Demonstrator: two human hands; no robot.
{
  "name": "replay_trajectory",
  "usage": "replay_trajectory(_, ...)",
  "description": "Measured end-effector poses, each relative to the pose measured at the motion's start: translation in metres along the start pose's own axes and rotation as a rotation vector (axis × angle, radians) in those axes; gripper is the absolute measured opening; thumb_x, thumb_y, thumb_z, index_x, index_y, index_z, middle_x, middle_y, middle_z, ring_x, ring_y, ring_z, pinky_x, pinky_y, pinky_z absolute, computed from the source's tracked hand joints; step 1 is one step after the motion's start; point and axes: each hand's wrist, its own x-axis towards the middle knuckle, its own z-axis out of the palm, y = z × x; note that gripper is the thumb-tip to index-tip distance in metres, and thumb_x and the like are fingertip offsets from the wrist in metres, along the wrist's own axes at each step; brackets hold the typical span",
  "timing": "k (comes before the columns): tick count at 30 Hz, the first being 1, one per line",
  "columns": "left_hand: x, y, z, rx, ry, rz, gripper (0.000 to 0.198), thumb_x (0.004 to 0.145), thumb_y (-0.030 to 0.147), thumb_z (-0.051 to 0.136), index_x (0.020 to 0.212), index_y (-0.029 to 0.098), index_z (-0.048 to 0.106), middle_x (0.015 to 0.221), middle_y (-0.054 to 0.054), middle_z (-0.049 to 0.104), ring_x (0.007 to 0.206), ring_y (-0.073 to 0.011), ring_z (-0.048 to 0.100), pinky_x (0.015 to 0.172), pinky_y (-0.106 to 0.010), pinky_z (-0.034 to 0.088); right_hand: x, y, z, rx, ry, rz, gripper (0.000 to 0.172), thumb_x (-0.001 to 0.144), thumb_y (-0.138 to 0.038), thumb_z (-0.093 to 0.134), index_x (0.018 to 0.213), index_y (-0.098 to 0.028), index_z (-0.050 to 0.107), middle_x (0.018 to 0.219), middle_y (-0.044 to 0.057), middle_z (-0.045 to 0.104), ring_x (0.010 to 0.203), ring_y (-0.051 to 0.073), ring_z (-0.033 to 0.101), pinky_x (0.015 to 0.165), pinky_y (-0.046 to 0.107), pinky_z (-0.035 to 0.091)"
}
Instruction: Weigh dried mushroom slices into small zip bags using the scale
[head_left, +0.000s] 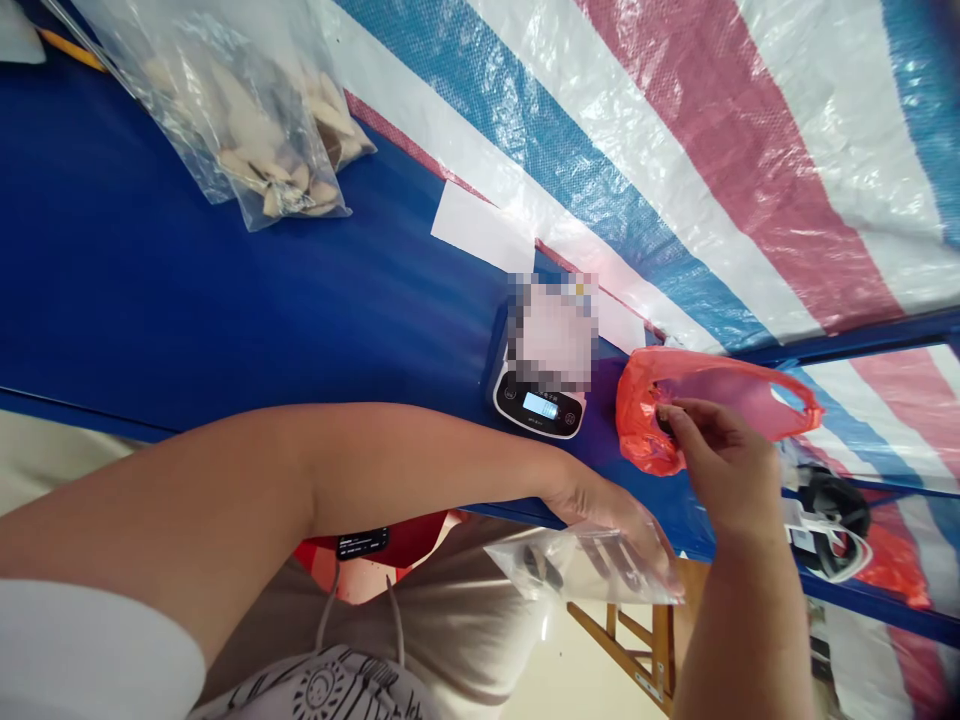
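- Head view: I see the right hand (727, 450) pinching a small dark piece (665, 424) at the mouth of the red bag (646, 445), on the table (300, 310).
- Left hand (622, 525) grips a clear bag (581, 565), dark bits (551, 570) inside, past the table's edge; can't tell if fingers are inside it.
- Risk, I judge: loose pinch drops the piece; wrist catching the handle (806, 410) tips the red bag.
- Slack left grip could lose the clear bag; forearm (450, 450) could nudge the lit scale (538, 415).
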Motion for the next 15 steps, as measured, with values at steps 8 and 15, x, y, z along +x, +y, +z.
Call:
replay_trajectory(8, 0.010, -0.013, -0.007, -0.215, -0.109, -0.116, 0.049, 0.062, 0.031, 0.096, 0.101, 0.020, 0.068, 0.098, 0.002, 0.065, 0.093, -0.0137, 0.063, 0.084, -0.027, 0.053, -0.015, -0.007, -0.007, 0.149, 0.288, 0.027, 0.037, 0.084, -0.056, 0.081, 0.099, -0.022, 0.081, 0.085, 0.004, 0.076, 0.069, 0.017, 0.066, 0.067, 0.031, 0.053)
replay_trajectory(15, 0.008, -0.014, -0.006, -0.252, -0.069, -0.045, 0.049, 0.062, 0.034, 0.094, 0.102, 0.021, 0.069, 0.104, 0.002, 0.066, 0.097, -0.0152, 0.062, 0.083, -0.027, 0.049, -0.041, 0.015, -0.044, 0.320, -0.173, 0.067, 0.041, 0.073, -0.054, 0.092, 0.096, -0.023, 0.081, 0.093, 0.006, 0.079, 0.075, 0.017, 0.069, 0.059, 0.023, 0.056)
